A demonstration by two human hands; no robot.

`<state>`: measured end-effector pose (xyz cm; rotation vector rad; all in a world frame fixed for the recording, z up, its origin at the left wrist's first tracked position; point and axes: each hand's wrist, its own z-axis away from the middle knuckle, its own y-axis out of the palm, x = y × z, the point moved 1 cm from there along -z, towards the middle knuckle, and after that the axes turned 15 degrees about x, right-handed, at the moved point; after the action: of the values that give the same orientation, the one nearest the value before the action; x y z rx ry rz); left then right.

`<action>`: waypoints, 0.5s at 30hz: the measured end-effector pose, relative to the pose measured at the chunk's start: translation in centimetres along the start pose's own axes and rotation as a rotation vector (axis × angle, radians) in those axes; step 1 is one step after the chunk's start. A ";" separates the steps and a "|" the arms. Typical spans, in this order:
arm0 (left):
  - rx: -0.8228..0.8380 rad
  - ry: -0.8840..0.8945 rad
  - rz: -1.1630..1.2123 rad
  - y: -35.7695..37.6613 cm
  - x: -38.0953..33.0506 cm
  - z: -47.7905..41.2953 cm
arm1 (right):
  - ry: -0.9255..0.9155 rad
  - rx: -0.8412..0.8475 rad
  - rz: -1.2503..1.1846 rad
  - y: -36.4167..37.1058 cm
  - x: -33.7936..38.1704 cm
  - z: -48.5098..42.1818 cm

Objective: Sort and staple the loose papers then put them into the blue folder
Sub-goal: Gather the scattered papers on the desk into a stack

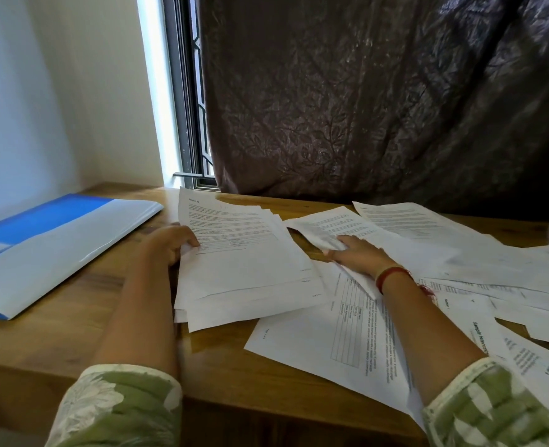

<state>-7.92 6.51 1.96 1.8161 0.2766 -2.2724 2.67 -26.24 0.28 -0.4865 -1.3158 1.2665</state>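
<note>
A blue folder (pixel 50 246) lies flat at the left of the wooden table (pixel 111 324), its cover glaring white. In the middle, a loose stack of printed papers (pixel 244 259) is fanned out; my left hand (pixel 168 245) grips its left edge. My right hand (pixel 358 254) presses on a single crumpled sheet (pixel 328 227) just right of the stack, fingers curled into the paper. Several more printed sheets (pixel 337 346) lie scattered under and beyond my right forearm. No stapler is in view.
A dark patterned curtain (pixel 379 101) hangs behind the table and touches its back edge. A window frame (pixel 186 101) and white wall (pixel 40 91) stand at the back left. The table's front edge runs just below my forearms.
</note>
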 end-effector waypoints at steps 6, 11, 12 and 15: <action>-0.029 -0.014 -0.009 0.4 0.0 -0.5 | -0.008 -0.252 -0.092 -0.4 1.2 1.2; -0.025 -0.012 -0.030 0.6 0.2 -1.0 | -0.054 -0.086 -0.153 0.2 4.6 1.8; -0.021 -0.010 -0.031 0.7 0.1 -1.1 | -0.048 -0.039 -0.120 0.7 5.1 1.9; -0.037 -0.017 -0.040 1.6 -0.2 -0.4 | -0.058 0.025 -0.107 1.9 6.1 1.7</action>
<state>-7.01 5.11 1.99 1.7884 0.3524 -2.2926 -0.98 -20.96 1.79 -0.3599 -1.3554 1.2145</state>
